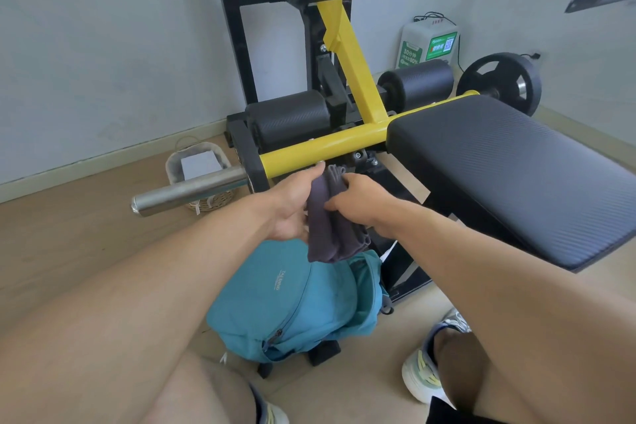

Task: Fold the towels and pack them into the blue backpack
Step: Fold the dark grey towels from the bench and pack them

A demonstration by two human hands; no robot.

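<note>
Both hands, left hand [292, 206] and right hand [358, 198], grip folded grey towel [332, 231] above blue backpack [296, 303].

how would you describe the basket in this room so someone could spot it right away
Start at the yellow-and-black exercise machine and follow its steel bar out toward the grey wall. The woven basket sits on the floor directly behind that bar's free end. It is the only wicker item here, pale-lined, holding something white.

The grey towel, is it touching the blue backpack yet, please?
Cannot tell. In the head view the towel, held by both hands, overlaps the backpack below, hiding any gap.
</note>
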